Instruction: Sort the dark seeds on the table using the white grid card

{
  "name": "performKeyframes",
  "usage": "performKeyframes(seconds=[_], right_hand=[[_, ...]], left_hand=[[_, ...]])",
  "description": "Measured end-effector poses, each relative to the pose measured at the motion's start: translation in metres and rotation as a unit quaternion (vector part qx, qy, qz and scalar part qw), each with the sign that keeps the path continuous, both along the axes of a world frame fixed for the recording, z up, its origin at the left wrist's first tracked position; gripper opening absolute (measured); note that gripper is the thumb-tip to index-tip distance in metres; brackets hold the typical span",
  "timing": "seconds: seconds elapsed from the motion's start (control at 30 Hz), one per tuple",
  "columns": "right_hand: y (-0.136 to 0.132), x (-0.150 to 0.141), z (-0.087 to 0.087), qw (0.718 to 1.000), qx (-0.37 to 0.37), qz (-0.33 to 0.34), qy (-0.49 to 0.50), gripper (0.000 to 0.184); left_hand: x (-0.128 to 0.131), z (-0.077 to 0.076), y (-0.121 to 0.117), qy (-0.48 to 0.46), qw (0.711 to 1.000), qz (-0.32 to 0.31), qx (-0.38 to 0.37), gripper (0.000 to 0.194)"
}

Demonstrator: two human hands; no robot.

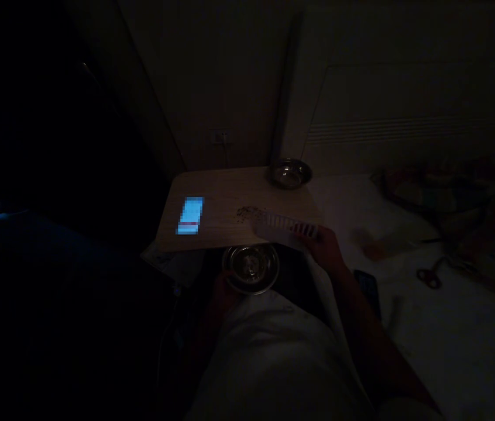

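The room is very dark. Below the front edge of a small wooden table, my left hand grips the rim of a shiny metal bowl. Some small pale matter shows inside that bowl, too dim to name. My right hand is closed around one end of a long white slotted plastic piece, whose exact kind I cannot make out. Its far end lies over the tabletop, beside a scatter of small dark bits.
A lit phone screen glows on the table's left side. A second metal bowl stands at its back right corner. On the white bedding to the right lie a dark phone, red-handled scissors and patterned cloth. A wall socket is behind.
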State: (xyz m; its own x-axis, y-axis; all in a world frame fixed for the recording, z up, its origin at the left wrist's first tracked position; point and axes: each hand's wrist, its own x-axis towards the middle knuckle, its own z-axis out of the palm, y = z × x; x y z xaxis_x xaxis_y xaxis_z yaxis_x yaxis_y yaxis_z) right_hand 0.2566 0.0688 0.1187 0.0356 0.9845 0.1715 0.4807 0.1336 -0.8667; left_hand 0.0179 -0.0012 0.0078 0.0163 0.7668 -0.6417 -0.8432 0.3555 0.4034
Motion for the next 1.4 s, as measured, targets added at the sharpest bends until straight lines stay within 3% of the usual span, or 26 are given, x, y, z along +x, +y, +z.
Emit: performKeyframes(seconds=[0.13,0.27,0.47,0.63,0.77,0.9,1.4], right_hand=[[0.002,0.004,-0.004,0.999,0.025,-0.038,-0.02,0.036],[0.001,0.003,-0.004,0.999,0.024,-0.023,-0.035,0.033],[0.0,-0.004,0.001,0.999,0.019,-0.011,-0.026,0.03],[0.003,-0.003,-0.003,0.999,0.012,-0.016,-0.028,0.03],[0.003,-0.001,-0.006,0.999,0.018,-0.021,-0.022,0.031],[0.005,0.0,-0.008,0.999,0.026,-0.034,-0.029,0.033],[0.004,0.003,0.001,0.998,0.027,0.029,-0.055,0.027]], left_hand=[[-0.002,-0.003,0.001,0.016,1.0,0.012,-0.022,0.031],[0.0,0.0,-0.001,0.001,1.0,-0.002,-0.011,0.029],[0.001,-0.002,-0.008,0.047,0.997,0.053,0.007,0.033],[-0.002,-0.009,0.0,-0.018,1.0,-0.015,-0.011,0.026],[-0.002,-0.009,0.0,-0.006,1.0,0.012,-0.018,0.032],[-0.002,-0.005,0.0,-0.023,1.0,-0.009,-0.015,0.038],[-0.002,-0.001,0.002,0.007,1.0,-0.007,-0.005,0.027]])
